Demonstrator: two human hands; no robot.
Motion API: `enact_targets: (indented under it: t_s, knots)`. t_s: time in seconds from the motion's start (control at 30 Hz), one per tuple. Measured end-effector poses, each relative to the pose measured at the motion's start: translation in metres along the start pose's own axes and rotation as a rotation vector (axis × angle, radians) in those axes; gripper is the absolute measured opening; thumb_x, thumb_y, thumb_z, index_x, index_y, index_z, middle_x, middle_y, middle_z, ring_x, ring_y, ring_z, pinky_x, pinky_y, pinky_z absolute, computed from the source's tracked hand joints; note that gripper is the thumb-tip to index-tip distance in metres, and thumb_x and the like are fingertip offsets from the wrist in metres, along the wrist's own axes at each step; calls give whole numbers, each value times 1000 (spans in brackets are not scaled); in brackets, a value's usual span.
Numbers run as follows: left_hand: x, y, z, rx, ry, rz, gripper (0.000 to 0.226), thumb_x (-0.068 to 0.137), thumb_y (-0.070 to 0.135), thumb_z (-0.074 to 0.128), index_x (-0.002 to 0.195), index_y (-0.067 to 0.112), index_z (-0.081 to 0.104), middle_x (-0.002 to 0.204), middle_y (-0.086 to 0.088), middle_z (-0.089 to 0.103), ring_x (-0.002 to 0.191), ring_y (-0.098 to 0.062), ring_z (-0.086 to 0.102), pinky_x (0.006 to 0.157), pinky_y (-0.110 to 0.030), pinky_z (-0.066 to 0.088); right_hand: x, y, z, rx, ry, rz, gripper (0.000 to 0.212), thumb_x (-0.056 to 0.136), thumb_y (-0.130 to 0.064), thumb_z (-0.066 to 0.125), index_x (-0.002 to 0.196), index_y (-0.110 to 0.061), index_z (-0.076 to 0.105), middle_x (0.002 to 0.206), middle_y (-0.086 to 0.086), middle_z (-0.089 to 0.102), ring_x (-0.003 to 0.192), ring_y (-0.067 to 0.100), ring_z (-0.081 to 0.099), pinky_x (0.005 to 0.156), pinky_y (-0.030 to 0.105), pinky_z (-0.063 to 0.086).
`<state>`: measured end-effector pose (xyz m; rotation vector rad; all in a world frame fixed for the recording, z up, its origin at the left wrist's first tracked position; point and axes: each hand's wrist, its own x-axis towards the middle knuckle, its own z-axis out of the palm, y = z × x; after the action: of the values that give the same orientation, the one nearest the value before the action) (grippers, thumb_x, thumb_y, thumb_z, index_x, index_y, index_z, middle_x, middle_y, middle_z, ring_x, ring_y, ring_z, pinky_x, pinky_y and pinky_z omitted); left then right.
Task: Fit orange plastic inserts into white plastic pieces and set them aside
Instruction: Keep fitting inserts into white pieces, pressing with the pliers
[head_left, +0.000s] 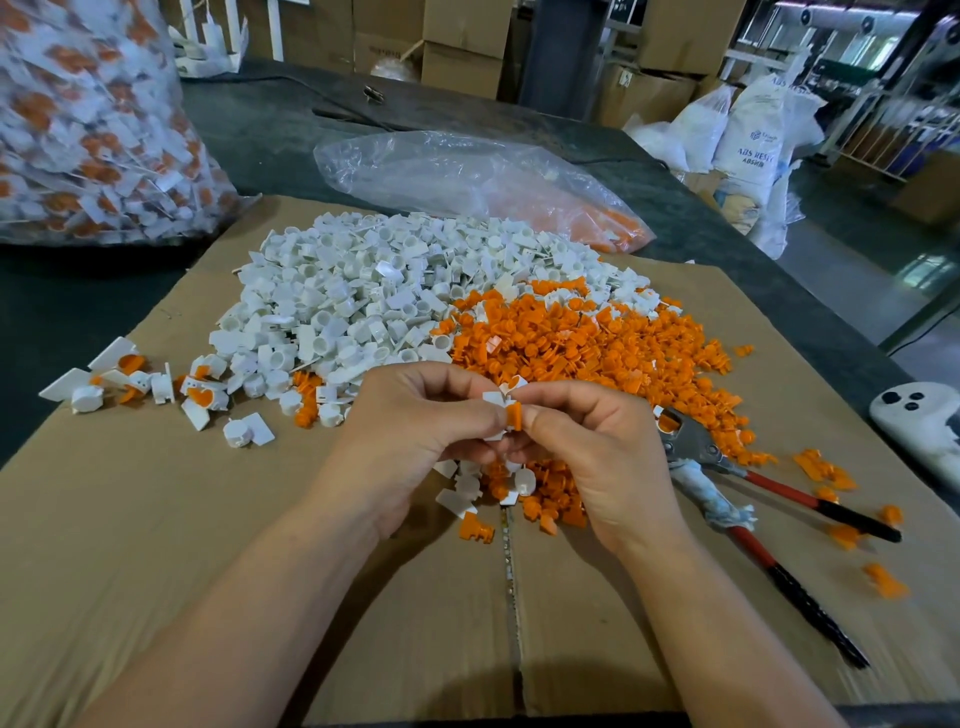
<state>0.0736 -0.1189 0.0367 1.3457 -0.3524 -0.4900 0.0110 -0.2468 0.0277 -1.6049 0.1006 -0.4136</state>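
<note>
My left hand (415, 421) pinches a white plastic piece (493, 399) above the cardboard. My right hand (587, 441) pinches an orange insert (514, 415) held against that white piece, fingertips of both hands meeting. Behind the hands lies a big heap of white pieces (363, 291) and, to its right, a heap of orange inserts (597, 343). A small group of joined white-and-orange pieces (156, 384) lies at the left of the cardboard. Loose white and orange parts (514, 493) sit under my hands.
Flattened cardboard (260, 545) covers the dark table. Red-handled pliers (769, 499) lie at the right, beside a white controller (919, 421). A full clear bag of joined pieces (88, 119) stands at back left; a nearly flat clear bag (467, 176) lies behind the heaps.
</note>
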Motion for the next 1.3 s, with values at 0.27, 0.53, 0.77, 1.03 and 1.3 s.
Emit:
enact_targets:
  t_s: [0.27,0.53,0.77,1.03,1.3]
  knots:
    - [1,0,0,9,1,-20,27,68,-13,65,52,9,67,52,-9,62,46,-14,60,43,-18,48,-2,0,1,3,-4,28,21,82,8,57,77,-11,66,60,4,68,55,14,66,55,22,55]
    - [2,1,-1,-60,25,-53,32,69,-13,64,48,11,65,48,-6,60,42,-13,59,40,-16,45,-3,3,4,17,16,-3,11,77,-16,62,82,-9,68,63,6,69,57,16,66,55,23,54]
    - [3,0,-1,-130,67,-69,22,69,-15,63,58,3,60,46,-6,57,41,-15,58,38,-16,45,-3,-1,-3,-95,217,-103,21,74,-33,56,77,-14,66,64,-2,68,56,10,63,54,20,52]
    - [4,1,-4,-173,89,-77,24,71,-16,62,56,3,59,50,-7,60,41,-14,59,38,-15,45,-22,-31,-58,-447,306,-77,14,71,-37,58,78,-27,66,73,-9,70,60,2,63,57,11,49]
    - [3,0,-4,-164,87,-67,20,71,-14,63,60,2,58,47,-6,59,41,-14,59,38,-14,45,-54,-41,-135,-939,209,277,37,46,-67,63,80,-53,62,84,-18,65,91,13,61,74,31,48]
